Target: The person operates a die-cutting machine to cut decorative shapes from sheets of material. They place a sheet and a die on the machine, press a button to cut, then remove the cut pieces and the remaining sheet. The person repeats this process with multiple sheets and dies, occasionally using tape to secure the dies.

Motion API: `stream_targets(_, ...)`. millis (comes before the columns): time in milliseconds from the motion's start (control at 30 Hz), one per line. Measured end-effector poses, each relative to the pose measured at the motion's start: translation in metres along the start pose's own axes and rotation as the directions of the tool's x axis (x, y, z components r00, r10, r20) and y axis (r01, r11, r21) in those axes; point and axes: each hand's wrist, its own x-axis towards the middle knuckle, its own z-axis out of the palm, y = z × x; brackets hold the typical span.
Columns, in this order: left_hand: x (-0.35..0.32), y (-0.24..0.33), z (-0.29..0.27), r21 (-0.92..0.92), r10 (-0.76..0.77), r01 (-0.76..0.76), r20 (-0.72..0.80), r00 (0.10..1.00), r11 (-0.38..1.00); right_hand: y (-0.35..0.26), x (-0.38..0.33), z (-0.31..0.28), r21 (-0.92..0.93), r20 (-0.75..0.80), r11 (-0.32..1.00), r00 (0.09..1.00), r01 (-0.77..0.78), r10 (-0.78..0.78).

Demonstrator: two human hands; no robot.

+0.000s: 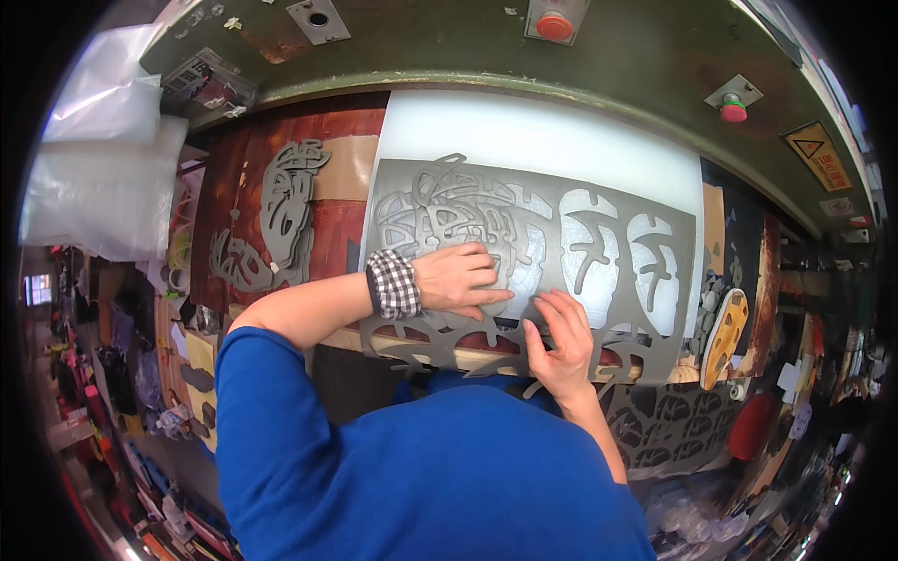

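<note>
A dark grey sheet point(687, 257) with curved, slotted shapes cut out of it lies over a white board point(552, 131) and hangs past the near edge. Loose grey cut pieces point(447, 210) are heaped on its left part. My left hand point(460, 279), with a checked band at the wrist, rests flat on that heap, fingers stretched to the right. Just right of it my right hand point(564, 346) is over the near part of the sheet, thumb and fingers apart. Nothing shows held in either hand; what lies under the left palm is hidden.
More grey pieces point(288, 210) are stacked on a red-brown board point(351, 122) at the left. Behind runs a green machine beam point(440, 51) with a red button point(555, 26). A yellow perforated piece point(725, 338) leans at the right; another cut-out sheet point(669, 421) is below.
</note>
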Motion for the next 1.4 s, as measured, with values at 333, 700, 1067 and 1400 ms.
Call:
stream_targets(333,0.038,-0.038,-0.046,-0.98,-0.947,0.199,0.041,0.319,0.024,-0.017,-0.01,0.011,0.153,0.1,0.978,0.987,-0.142,0.128)
stream_targets(700,-0.001,-0.067,-0.132,-0.084,-0.177,0.158,-0.595,0.784,0.984,-0.025,-0.022,0.053,0.508,0.664,0.228,0.546,-0.831,0.511)
stream_targets(1067,-0.037,-0.026,-0.011,-0.448,-0.276,0.17,-0.182,0.944,0.878,-0.02,-0.021,0.067,0.719,0.599,0.011,0.628,-0.695,0.496)
stream_targets(1400,-0.051,-0.064,-0.162,-0.743,-0.739,0.009,-0.664,0.117,0.669,-0.044,-0.008,0.072,0.194,0.664,0.689,0.61,-0.698,0.432)
